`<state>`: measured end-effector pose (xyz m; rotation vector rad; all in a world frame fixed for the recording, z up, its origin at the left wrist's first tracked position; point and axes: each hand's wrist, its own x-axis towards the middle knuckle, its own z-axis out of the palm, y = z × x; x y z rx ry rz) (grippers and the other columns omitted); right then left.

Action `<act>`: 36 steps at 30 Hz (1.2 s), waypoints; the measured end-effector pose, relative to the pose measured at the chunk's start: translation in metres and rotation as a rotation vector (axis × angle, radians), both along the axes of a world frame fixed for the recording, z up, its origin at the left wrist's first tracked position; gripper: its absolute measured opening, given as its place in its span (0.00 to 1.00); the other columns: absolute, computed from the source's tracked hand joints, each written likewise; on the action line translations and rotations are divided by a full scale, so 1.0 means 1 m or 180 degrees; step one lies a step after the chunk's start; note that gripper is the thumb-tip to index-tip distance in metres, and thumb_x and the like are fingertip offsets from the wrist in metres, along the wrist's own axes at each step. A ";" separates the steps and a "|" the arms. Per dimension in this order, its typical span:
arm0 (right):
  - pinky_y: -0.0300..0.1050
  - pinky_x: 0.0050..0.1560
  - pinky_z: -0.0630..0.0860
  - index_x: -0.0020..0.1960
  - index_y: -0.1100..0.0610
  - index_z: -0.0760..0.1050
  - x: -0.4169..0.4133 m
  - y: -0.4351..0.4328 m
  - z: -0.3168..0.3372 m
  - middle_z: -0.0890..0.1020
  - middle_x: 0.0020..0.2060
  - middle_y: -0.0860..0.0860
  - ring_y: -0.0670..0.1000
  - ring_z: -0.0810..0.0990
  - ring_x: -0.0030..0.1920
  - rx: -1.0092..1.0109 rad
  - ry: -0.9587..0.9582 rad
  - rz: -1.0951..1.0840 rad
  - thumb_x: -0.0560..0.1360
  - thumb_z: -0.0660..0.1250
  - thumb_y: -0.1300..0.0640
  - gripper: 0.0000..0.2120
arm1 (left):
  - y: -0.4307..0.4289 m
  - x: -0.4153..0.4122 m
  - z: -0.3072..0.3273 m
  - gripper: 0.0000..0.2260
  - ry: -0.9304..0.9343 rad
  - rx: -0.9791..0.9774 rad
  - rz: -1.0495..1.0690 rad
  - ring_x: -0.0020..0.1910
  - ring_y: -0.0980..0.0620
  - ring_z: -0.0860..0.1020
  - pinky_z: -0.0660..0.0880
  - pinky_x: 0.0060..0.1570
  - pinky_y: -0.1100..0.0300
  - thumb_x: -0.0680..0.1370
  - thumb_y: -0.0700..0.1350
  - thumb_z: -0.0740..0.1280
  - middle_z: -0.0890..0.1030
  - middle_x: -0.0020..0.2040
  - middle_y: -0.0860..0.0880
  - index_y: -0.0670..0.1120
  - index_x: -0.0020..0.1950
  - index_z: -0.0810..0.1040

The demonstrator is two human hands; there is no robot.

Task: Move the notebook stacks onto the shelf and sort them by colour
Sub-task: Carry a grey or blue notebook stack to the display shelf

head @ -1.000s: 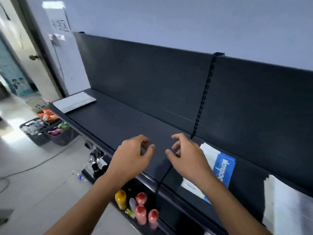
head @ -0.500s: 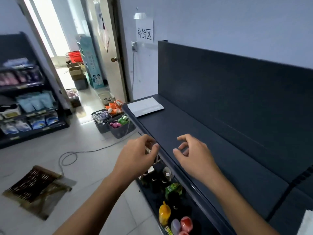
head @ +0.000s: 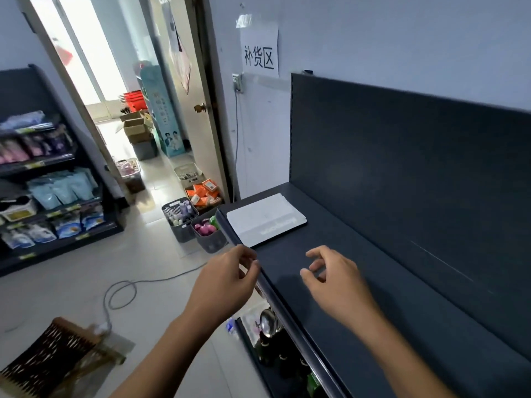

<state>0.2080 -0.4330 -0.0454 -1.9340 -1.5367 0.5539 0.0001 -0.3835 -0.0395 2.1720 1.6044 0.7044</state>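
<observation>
A white notebook stack (head: pixel 265 219) lies flat at the far left end of the dark shelf (head: pixel 388 282). My left hand (head: pixel 227 282) hovers at the shelf's front edge, fingers loosely curled and holding nothing. Over the shelf surface floats my right hand (head: pixel 336 278), fingers apart and empty. Both hands are a short way in front of the white stack, not touching it.
Grey baskets of goods (head: pixel 184 216) and an orange-filled crate (head: pixel 204 192) stand on the floor by the shelf's left end. A cable (head: pixel 120 291) loops across the floor. A folded wooden stool (head: pixel 54 357) lies lower left. Bottles (head: pixel 275 351) fill the lower shelf. Another rack (head: pixel 43 179) stands left.
The view has swung left along the shelf; the blue and white notebooks at the right have left the view. The white stack at the left end now sits closer. Both hands stay empty.
</observation>
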 end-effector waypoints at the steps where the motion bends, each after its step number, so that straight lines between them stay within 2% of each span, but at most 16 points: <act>1: 0.53 0.53 0.81 0.61 0.47 0.76 0.003 0.014 -0.001 0.80 0.46 0.43 0.47 0.82 0.46 -0.0022 -0.0030 -0.0029 0.78 0.69 0.49 0.12 | 0.015 0.001 -0.001 0.09 0.0014 0.0026 -0.0009 0.39 0.65 0.80 0.80 0.45 0.58 0.81 0.55 0.64 0.81 0.44 0.62 0.56 0.57 0.80; 5: 0.52 0.53 0.81 0.61 0.47 0.76 0.002 0.058 -0.003 0.80 0.46 0.43 0.47 0.82 0.47 -0.0170 -0.0096 -0.0092 0.78 0.69 0.49 0.13 | 0.066 0.002 -0.004 0.10 0.0148 0.0015 -0.0138 0.42 0.61 0.80 0.79 0.46 0.58 0.81 0.55 0.63 0.81 0.45 0.61 0.56 0.58 0.80; 11: 0.52 0.55 0.80 0.61 0.45 0.75 -0.003 0.112 -0.004 0.79 0.48 0.42 0.48 0.82 0.49 -0.0251 -0.0194 -0.0264 0.78 0.67 0.47 0.12 | 0.136 0.006 -0.005 0.10 0.0176 -0.0015 -0.0457 0.38 0.64 0.80 0.75 0.41 0.64 0.81 0.54 0.63 0.82 0.46 0.62 0.56 0.59 0.79; 17: 0.48 0.55 0.79 0.63 0.47 0.75 -0.021 0.161 -0.022 0.79 0.50 0.41 0.47 0.81 0.50 -0.0388 -0.0269 -0.0597 0.79 0.67 0.48 0.13 | 0.224 0.006 -0.021 0.09 0.0095 -0.0041 -0.0800 0.41 0.62 0.81 0.79 0.47 0.57 0.80 0.53 0.64 0.82 0.46 0.61 0.54 0.58 0.81; 22: 0.44 0.54 0.76 0.65 0.48 0.74 -0.044 0.208 -0.034 0.78 0.52 0.42 0.46 0.80 0.53 -0.0678 -0.0107 -0.1190 0.80 0.66 0.49 0.15 | 0.310 0.005 -0.044 0.08 0.0189 -0.0076 -0.1169 0.43 0.57 0.79 0.74 0.44 0.59 0.79 0.51 0.64 0.80 0.44 0.58 0.53 0.54 0.81; 25: 0.48 0.57 0.77 0.66 0.49 0.74 -0.064 0.238 -0.036 0.79 0.58 0.45 0.51 0.81 0.58 -0.0884 -0.0175 -0.1779 0.80 0.65 0.49 0.15 | 0.353 0.005 -0.054 0.08 0.0310 -0.0166 -0.1527 0.46 0.52 0.79 0.76 0.47 0.55 0.79 0.50 0.64 0.79 0.47 0.54 0.51 0.53 0.81; 27: 0.49 0.55 0.77 0.66 0.50 0.74 -0.078 0.249 -0.038 0.79 0.60 0.48 0.53 0.81 0.57 -0.1007 -0.0141 -0.2228 0.80 0.66 0.49 0.16 | 0.367 0.004 -0.058 0.08 0.0294 -0.0274 -0.1720 0.48 0.50 0.79 0.76 0.47 0.54 0.79 0.49 0.64 0.78 0.48 0.52 0.50 0.54 0.80; 29: 0.48 0.52 0.75 0.67 0.51 0.72 -0.089 0.259 -0.040 0.76 0.62 0.50 0.54 0.79 0.58 -0.1140 0.0028 -0.2609 0.79 0.67 0.48 0.18 | 0.378 0.005 -0.064 0.09 0.0407 -0.0340 -0.1934 0.49 0.48 0.79 0.74 0.44 0.56 0.80 0.50 0.63 0.77 0.51 0.52 0.50 0.56 0.78; 31: 0.50 0.57 0.75 0.68 0.51 0.69 -0.097 0.263 -0.044 0.72 0.62 0.51 0.55 0.75 0.63 -0.1320 0.0281 -0.2838 0.78 0.68 0.46 0.21 | 0.383 0.005 -0.068 0.11 0.0515 -0.0432 -0.2107 0.51 0.47 0.79 0.70 0.42 0.57 0.80 0.51 0.63 0.77 0.55 0.51 0.49 0.59 0.77; 33: 0.52 0.60 0.76 0.64 0.50 0.68 -0.100 0.267 -0.049 0.71 0.59 0.50 0.55 0.75 0.63 -0.1296 0.0960 -0.3145 0.76 0.69 0.46 0.20 | 0.389 0.009 -0.071 0.13 0.0575 -0.0470 -0.2278 0.52 0.47 0.79 0.69 0.42 0.58 0.81 0.52 0.63 0.77 0.57 0.50 0.49 0.62 0.76; 34: 0.52 0.58 0.78 0.61 0.50 0.69 -0.100 0.269 -0.050 0.73 0.57 0.49 0.54 0.76 0.61 -0.1178 0.1423 -0.3324 0.75 0.70 0.48 0.17 | 0.393 0.013 -0.073 0.13 0.0598 -0.0474 -0.2323 0.53 0.47 0.79 0.69 0.43 0.57 0.81 0.52 0.62 0.77 0.58 0.50 0.49 0.63 0.75; 36: 0.47 0.48 0.80 0.55 0.52 0.74 -0.100 0.273 -0.048 0.81 0.53 0.51 0.53 0.82 0.53 -0.0988 0.2156 -0.3562 0.76 0.70 0.53 0.10 | 0.400 0.021 -0.077 0.13 0.0674 -0.0512 -0.2363 0.53 0.46 0.79 0.72 0.44 0.57 0.81 0.52 0.62 0.77 0.58 0.50 0.49 0.63 0.73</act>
